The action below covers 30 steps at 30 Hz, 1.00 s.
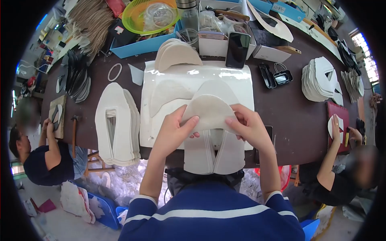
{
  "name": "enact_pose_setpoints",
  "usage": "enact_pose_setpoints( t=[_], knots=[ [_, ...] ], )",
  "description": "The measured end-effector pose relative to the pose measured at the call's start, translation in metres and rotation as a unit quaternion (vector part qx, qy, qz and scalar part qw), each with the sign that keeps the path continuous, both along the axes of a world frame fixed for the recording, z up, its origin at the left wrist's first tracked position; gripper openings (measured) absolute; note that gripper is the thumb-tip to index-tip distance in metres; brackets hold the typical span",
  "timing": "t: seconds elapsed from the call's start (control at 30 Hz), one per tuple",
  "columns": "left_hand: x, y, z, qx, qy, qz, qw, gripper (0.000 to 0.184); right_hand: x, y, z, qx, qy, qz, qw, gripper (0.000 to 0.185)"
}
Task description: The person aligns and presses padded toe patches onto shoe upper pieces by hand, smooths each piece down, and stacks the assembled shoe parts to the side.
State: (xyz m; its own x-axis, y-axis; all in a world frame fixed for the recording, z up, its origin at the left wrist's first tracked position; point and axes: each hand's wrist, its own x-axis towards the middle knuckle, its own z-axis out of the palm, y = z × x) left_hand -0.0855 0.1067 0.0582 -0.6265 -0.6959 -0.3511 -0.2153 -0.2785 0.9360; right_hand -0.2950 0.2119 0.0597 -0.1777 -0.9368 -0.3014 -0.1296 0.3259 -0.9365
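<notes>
Both hands hold one curved off-white piece point(209, 111) by its two ends. My left hand point(175, 127) pinches its left end, thumb on top. At the right end my right hand point(250, 124) grips it the same way. Below and behind it lie larger split off-white pieces point(231, 154), reaching over the table's near edge. Another curved piece point(171, 93) rests flat on the white board point(155, 134). At the board's far edge stands a stack of curved pieces point(177, 54).
Left of the board is a stack of cut-out pieces point(130, 120); more stacks point(315, 80) stand at the right. A phone point(237, 50) leans on boxes at the back. A hammer point(74, 134) lies left. Co-workers point(48, 156) sit at both sides.
</notes>
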Motion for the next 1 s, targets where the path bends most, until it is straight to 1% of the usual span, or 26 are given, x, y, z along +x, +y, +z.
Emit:
enact_pose_setpoints(
  t=[0.13, 0.23, 0.3, 0.4, 0.43, 0.5, 0.53, 0.6, 0.63, 0.73, 1.0],
  knots=[
    [-0.005, 0.004, -0.025, -0.003, 0.041, 0.0, 0.999, 0.033, -0.01, 0.02, -0.023, 0.011, -0.015, -0.059, 0.998, 0.026],
    [-0.002, 0.001, -0.038, -0.061, -0.059, -0.021, 0.996, 0.038, -0.014, 0.018, -0.029, -0.025, -0.033, -0.126, 0.991, 0.026],
    [-0.01, 0.001, -0.034, -0.09, -0.07, 0.016, 0.993, 0.041, -0.013, 0.012, -0.028, -0.062, -0.031, -0.161, 0.985, 0.025],
    [-0.028, -0.003, -0.028, -0.13, -0.109, 0.07, 0.983, 0.043, -0.013, 0.003, -0.036, -0.088, 0.025, -0.16, 0.983, 0.025],
    [-0.033, -0.006, -0.029, -0.143, -0.125, 0.088, 0.978, 0.044, -0.013, 0.0, -0.037, -0.087, 0.061, -0.149, 0.983, 0.025],
    [-0.039, -0.011, -0.034, -0.267, -0.165, 0.074, 0.946, 0.043, -0.015, -0.005, -0.04, -0.088, 0.134, -0.127, 0.979, 0.024],
    [-0.041, -0.014, -0.037, -0.328, -0.184, 0.066, 0.924, 0.042, -0.016, -0.008, -0.043, -0.107, 0.157, -0.129, 0.973, 0.023],
    [-0.045, -0.021, -0.04, -0.288, -0.178, 0.082, 0.937, 0.041, -0.017, -0.011, -0.049, -0.146, 0.205, -0.132, 0.959, 0.022],
    [-0.047, -0.024, -0.042, -0.269, -0.174, 0.089, 0.943, 0.04, -0.017, -0.013, -0.049, -0.139, 0.206, -0.134, 0.959, 0.022],
    [-0.051, -0.027, -0.045, -0.308, -0.187, 0.09, 0.928, 0.04, -0.015, -0.016, -0.048, -0.122, 0.208, -0.142, 0.96, 0.022],
    [-0.053, -0.03, -0.048, -0.284, -0.194, 0.086, 0.935, 0.042, -0.015, -0.018, -0.053, -0.076, 0.183, -0.156, 0.968, 0.022]
  ],
)
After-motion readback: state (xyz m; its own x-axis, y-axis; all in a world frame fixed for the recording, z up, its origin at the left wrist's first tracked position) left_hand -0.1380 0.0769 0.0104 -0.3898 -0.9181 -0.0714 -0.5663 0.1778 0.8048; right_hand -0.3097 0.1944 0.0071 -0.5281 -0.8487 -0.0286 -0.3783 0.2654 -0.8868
